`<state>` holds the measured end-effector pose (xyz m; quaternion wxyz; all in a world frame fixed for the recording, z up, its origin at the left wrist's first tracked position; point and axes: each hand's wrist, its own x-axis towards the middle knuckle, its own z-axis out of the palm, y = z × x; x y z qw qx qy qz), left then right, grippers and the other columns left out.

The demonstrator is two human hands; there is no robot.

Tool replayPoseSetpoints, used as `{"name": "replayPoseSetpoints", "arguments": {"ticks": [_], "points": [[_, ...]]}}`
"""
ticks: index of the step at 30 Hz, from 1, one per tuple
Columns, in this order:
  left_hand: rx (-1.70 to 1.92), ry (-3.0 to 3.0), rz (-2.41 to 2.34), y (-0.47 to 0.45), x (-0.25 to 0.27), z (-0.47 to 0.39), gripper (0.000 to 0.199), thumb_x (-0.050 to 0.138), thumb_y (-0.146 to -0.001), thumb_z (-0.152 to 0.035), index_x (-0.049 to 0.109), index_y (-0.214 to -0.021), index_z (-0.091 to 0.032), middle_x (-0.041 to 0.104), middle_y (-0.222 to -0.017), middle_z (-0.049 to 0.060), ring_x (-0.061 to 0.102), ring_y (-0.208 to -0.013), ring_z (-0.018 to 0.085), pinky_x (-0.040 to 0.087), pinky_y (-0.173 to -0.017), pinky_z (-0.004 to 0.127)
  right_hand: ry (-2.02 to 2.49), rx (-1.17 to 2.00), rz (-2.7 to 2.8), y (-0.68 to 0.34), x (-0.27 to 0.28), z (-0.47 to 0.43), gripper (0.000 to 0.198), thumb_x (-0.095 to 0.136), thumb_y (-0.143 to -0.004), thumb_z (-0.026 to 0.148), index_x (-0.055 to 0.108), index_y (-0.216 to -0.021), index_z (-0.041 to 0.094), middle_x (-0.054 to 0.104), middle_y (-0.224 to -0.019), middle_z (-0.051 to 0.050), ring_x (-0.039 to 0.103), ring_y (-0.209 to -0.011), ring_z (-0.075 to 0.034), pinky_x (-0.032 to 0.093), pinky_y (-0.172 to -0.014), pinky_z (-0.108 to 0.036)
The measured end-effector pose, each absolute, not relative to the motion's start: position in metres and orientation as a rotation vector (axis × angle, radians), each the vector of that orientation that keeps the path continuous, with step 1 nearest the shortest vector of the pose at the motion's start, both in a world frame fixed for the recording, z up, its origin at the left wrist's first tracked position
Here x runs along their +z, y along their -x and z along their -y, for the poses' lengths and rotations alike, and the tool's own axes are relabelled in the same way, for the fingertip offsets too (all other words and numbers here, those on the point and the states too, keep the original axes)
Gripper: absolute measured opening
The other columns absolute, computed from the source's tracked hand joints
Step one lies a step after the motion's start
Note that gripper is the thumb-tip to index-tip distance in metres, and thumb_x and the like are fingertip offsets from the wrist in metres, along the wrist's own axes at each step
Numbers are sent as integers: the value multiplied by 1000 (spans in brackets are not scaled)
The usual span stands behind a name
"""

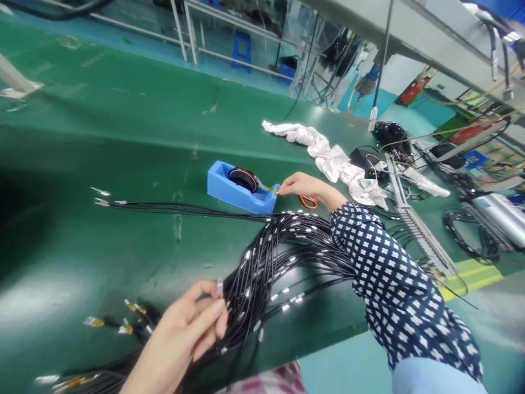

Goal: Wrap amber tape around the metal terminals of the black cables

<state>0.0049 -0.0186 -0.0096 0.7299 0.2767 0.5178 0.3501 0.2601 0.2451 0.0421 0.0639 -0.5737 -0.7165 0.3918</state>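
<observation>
A thick bundle of black wires (270, 262) with small silver tags lies across the green table (123, 137). My left hand (188, 328) pinches one wire end with a silver tag near the front edge. My right hand (301, 185), in a dark patterned sleeve, reaches out and pinches the end of the yellowish tape (268, 188) pulled from a dark roll in the blue tape dispenser (241, 189). Orange-handled scissors (308, 202) lie just under that hand.
A crumpled white cloth (332, 156) lies behind the dispenser. To the right sit a grey slotted rail (414, 224), coils of black cable (391, 134) and a metal cylinder (498, 216). Loose wire ends with yellow-taped tips (131, 317) lie at the front left.
</observation>
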Motion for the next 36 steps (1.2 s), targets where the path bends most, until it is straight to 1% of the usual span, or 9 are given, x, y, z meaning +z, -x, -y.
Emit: {"name": "replayPoseSetpoints", "arguments": {"ticks": [7,13,17,23,28,32,36], "points": [[758,-665,-1167,-5,-8,18,33,64,-83,-47,50,-91,-18,62,-62,-3,31,-35,1,16,-40,17,1741,1196,2097,-262,37,-245,16,70,-71,30,75,-74,15,67,-71,-2,54,-65,-13,42,-62,-24],[757,-665,-1194,-1,-11,17,32,65,-83,-46,55,-89,-17,64,-69,-1,33,-36,1,18,-42,17,1768,1276,2047,-263,34,-252,12,70,-69,25,73,-65,14,63,-62,-3,48,-54,-11,39,-53,-24],[751,-672,-1199,3,-15,17,28,65,-84,-44,55,-85,-17,65,-71,-1,34,-36,1,20,-41,17,1796,1291,2021,-259,39,-252,9,72,-66,22,72,-63,13,60,-56,-2,49,-53,-11,39,-52,-24],[748,-661,-1191,6,-21,17,24,65,-85,-41,58,-87,-18,66,-71,0,35,-37,2,24,-41,17,1797,1342,1983,-254,41,-247,9,68,-69,17,72,-61,13,58,-51,-1,49,-51,-10,38,-52,-23],[732,-715,-1229,5,-21,13,24,65,-84,-41,63,-86,-17,68,-73,1,37,-37,2,28,-40,18,1777,1274,1943,-254,37,-242,7,69,-68,18,72,-64,13,58,-51,1,48,-51,-8,39,-56,-21],[709,-760,-1233,-1,-16,11,29,69,-79,-45,66,-81,-16,72,-75,5,35,-34,2,26,-37,18,1810,1233,1888,-254,35,-237,6,69,-67,18,72,-66,13,62,-56,0,50,-50,-8,40,-52,-21],[736,-714,-1246,-7,-12,12,36,73,-71,-51,67,-81,-17,72,-73,7,30,-31,2,18,-34,19,1822,1198,1888,-253,35,-234,8,69,-69,19,73,-68,12,65,-58,-1,53,-50,-9,41,-50,-20]]}}
